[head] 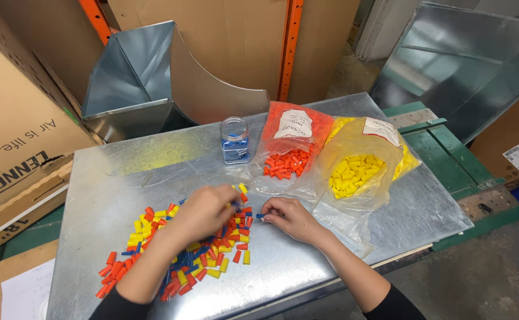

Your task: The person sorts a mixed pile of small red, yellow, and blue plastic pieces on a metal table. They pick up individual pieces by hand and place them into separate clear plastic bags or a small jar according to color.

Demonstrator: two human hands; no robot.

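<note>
A spread of small orange, yellow and blue plastic connector caps (153, 246) lies on a sheet-metal table top (390, 207). My left hand (203, 210) reaches over the pile's right part, fingers pinched around small pieces near a blue one. My right hand (289, 216) rests just right of the pile, fingertips closed on a small blue cap. A clear jar (234, 140) with blue caps stands behind. An open bag of orange caps (286, 160) and an open bag of yellow caps (354, 172) lie to the right of it.
A bent sheet-metal duct piece (135, 83) stands at the table's back left. Cardboard boxes (10, 130) sit at the left, a large metal sheet (461, 65) leans at the right, and a green frame (449, 154) borders the table's right edge.
</note>
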